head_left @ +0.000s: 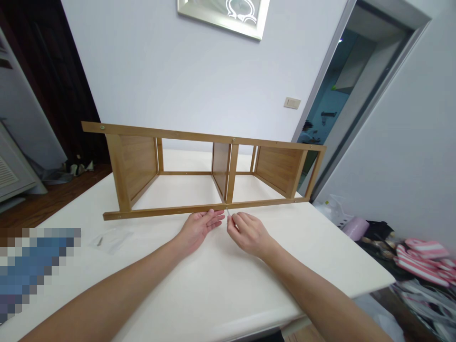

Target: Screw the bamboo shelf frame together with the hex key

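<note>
A wooden shelf frame [167, 209] lies on its side on the white table [213, 294], with several panels set between its rails. Pinched in my right hand [249, 232] is a thin metal hex key [228, 212], mostly hidden by the fingers. Its tip meets the front lower rail by the middle crosspiece [232, 173]. My left hand [199, 230] is open, palm up, its fingers stretched along that rail just left of the key; the fingertips seem to touch the wood.
On the left of the table lies a clear plastic bag [116, 240] with a small metal piece [100, 241] in it. A wall with a switch [292, 103] stands behind. Striped cloth [425, 261] and other items are piled beyond the right edge. A person [308, 130] is visible through the doorway.
</note>
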The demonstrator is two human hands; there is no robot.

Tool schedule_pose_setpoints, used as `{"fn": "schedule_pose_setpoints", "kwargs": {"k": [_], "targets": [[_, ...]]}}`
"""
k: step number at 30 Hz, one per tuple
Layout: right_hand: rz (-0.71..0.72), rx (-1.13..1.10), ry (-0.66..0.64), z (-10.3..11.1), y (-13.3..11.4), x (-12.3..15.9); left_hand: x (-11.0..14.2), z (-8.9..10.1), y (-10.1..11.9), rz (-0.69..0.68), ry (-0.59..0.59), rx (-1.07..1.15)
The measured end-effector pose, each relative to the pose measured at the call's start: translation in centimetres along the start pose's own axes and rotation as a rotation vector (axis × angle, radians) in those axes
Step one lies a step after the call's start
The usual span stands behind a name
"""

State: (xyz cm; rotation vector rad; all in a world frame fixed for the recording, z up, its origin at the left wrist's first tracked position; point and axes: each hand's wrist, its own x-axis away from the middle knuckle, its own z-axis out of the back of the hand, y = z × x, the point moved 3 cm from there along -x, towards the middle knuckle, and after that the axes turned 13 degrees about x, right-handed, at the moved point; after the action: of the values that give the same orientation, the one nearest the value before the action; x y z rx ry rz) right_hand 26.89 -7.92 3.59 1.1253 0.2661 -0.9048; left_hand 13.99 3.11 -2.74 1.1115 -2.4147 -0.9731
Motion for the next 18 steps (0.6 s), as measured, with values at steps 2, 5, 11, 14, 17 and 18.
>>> {"fn": "schedule_pose_setpoints", "kwargs": {"k": [2,5,11,14,17,18], "targets": [[0.005,0.004,0.001,0.05,0.0,-0.08,0.04,-0.05,0.06,-0.006,0.012,0.012],[-0.024,0.008,0.001,-0.05,0.18,0.04,0.16,-0.19,0.18,-0.011,0.028,0.032],[-0.048,-0.027,-0.018,-0.48,0.2,0.51,0.22,-0.31,0.28,-0.003,0.03,0.038],[-0.053,-0.03,-0.029,-0.7,0.18,0.71,0.15,-0.22,0.24,-0.005,0.038,0.043],[-0.052,-0.042,-0.043,-0.78,0.14,0.77,0.12,-0.13,0.2,-0.002,0.042,0.048],[-0.052,-0.043,-0.043,-0.73,0.13,0.74,0.12,-0.13,0.19,0.002,0.041,0.049]]}}
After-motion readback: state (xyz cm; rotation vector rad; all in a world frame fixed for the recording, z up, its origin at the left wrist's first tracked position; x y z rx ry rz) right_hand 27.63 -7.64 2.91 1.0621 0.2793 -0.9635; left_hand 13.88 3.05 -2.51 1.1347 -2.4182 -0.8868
